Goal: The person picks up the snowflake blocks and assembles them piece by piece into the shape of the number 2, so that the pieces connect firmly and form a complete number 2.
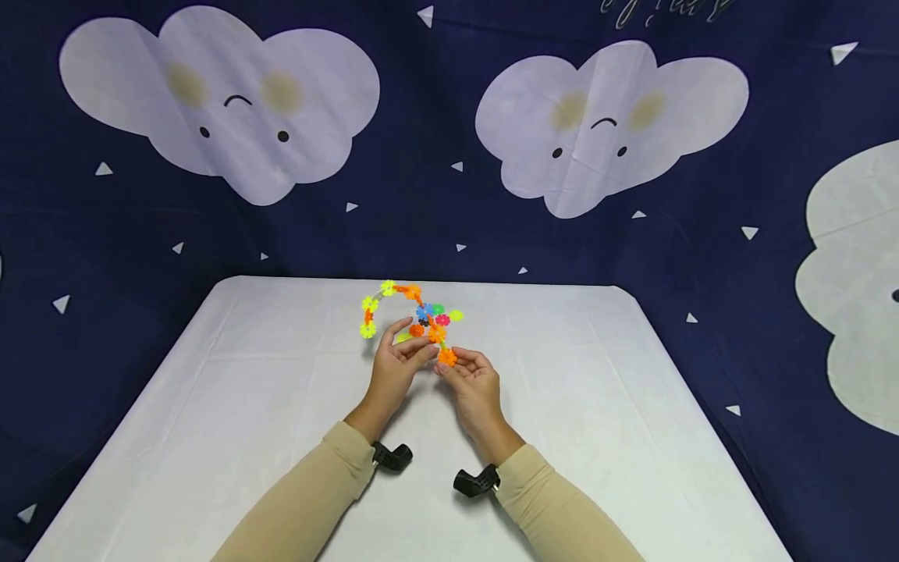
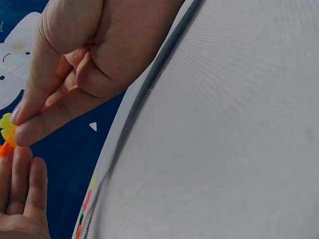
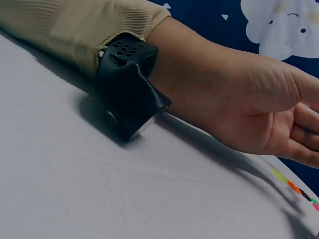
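A curved chain of flower-shaped plastic discs is held up over the table, with yellow-green discs (image 1: pixel 369 303) at its far left end and orange discs (image 1: pixel 447 357) at its near end. My right hand (image 1: pixel 477 390) pinches the nearest orange disc between thumb and fingers. Beside it, my left hand (image 1: pixel 393 373) pinches the chain close by; in the left wrist view its thumb and forefinger meet on a yellow disc (image 2: pixel 7 127) at the frame edge. In the right wrist view, the right hand's (image 3: pixel 249 99) fingertips are cut off.
Several loose discs lie on the white table (image 1: pixel 281 437) behind the hands, among them a pink disc (image 1: pixel 442 320), a green disc (image 1: pixel 438 309) and a yellow disc (image 1: pixel 456 315). A dark blue cloth (image 1: pixel 421 226) with clouds hangs beyond the table's far edge.
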Demonstrator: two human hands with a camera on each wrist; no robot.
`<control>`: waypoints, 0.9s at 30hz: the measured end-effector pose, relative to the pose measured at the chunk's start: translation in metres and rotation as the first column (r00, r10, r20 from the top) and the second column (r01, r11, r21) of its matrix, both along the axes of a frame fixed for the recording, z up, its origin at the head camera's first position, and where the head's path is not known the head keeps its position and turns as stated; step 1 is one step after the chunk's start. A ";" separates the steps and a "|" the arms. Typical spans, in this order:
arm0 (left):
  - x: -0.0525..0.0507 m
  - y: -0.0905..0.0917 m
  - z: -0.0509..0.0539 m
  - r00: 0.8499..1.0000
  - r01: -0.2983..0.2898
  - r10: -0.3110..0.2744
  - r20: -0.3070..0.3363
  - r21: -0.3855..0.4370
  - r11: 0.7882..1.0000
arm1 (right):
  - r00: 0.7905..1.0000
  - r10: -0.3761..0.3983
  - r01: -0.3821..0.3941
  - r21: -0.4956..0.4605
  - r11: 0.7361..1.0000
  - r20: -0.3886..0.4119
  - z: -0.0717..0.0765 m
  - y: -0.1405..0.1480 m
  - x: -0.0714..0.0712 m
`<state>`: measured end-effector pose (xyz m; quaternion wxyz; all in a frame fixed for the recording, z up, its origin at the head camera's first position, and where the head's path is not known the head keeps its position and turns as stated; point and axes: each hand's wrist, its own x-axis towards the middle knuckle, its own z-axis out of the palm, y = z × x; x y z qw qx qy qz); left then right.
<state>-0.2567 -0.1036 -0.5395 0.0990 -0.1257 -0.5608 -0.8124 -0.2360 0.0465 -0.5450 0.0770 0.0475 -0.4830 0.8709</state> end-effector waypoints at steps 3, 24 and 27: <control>0.002 0.002 -0.001 0.995 0.067 -0.072 -0.076 -0.064 0.996 | 0.999 -0.047 0.047 0.017 0.999 -0.006 -0.001 0.001 -0.001; 0.005 0.001 -0.002 0.996 -0.042 0.011 -0.085 -0.373 0.927 | 0.991 0.082 -0.054 0.249 0.967 -0.104 -0.009 -0.001 0.004; 0.003 0.001 -0.003 0.997 -0.062 0.038 -0.071 -0.376 0.925 | 0.990 0.065 -0.015 0.367 0.930 -0.124 -0.007 0.001 0.004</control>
